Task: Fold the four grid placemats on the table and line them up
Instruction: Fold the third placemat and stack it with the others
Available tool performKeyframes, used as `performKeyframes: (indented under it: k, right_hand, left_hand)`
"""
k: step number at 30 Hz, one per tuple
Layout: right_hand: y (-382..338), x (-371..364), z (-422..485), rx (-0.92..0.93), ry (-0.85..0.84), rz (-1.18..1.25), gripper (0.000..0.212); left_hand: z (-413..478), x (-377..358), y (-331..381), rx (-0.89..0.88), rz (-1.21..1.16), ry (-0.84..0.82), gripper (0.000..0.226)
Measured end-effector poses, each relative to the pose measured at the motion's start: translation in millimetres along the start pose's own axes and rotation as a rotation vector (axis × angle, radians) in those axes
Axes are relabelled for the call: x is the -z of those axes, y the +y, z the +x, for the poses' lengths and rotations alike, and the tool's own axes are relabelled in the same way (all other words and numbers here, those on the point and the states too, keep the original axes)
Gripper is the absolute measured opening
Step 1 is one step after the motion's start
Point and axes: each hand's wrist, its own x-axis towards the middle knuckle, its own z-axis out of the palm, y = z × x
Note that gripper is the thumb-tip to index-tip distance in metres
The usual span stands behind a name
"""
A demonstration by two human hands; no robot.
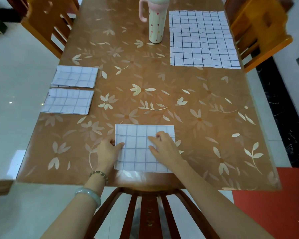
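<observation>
Fingers (118,145) of L hand (109,150) pinch the left edge of the folded mat (136,152) at the near side of the table (197,109); R hand (164,147) presses on top, fingers bent. Rub the fold flat, then line it up w/ the 2 done mats (68,101), edges even

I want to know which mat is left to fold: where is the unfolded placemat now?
In the head view the unfolded placemat lies flat at the far right of the table, just right of the bottle.
</observation>
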Motion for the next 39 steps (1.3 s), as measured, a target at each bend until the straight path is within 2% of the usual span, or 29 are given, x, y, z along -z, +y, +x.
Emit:
performKeyframes:
  k: [2, 7, 12, 14, 18, 23, 35, 37, 39]
  right_hand:
    - [-7, -2, 7, 0.054, -0.088, -0.001, 0.035]
    - [-5, -5, 10, -0.002, -0.164, 0.022, 0.044]
    - [-6, 0, 12, -0.099, -0.302, 0.019, 0.080]
    - [-7, 2, 15, -0.120, -0.353, -0.019, 0.093]
    - [-9, 4, 22, -0.145, -0.436, -0.053, 0.115]
    - [-11, 10, 38, -0.187, -0.548, -0.044, 0.130]
    - [-13, 6, 43, -0.221, -0.556, -0.073, 0.137]
    - [-6, 10, 41, -0.254, -0.539, 0.099, 0.131]
    - [5, 17, 33, -0.354, -0.407, 0.442, 0.108]
  left_hand:
    - [1, 0, -1, -0.002, -0.008, -0.010, 0.019]
    - [1, 4, -1, -0.024, -0.008, -0.023, 0.022]
    - [-8, 15, 3, -0.055, -0.015, -0.114, 0.020]
    - [-11, 23, 2, -0.044, -0.028, -0.204, 0.030]
    - [-15, 36, -10, -0.072, -0.040, -0.395, 0.067]
    - [-23, 44, -6, -0.137, -0.131, -0.461, 0.080]
    - [-54, 25, 44, -0.302, -0.119, -0.565, 0.082]
    - [-59, 14, 51, -0.326, -0.111, -0.564, 0.084]
    - [-62, 1, 56, -0.329, -0.093, -0.542, 0.085]
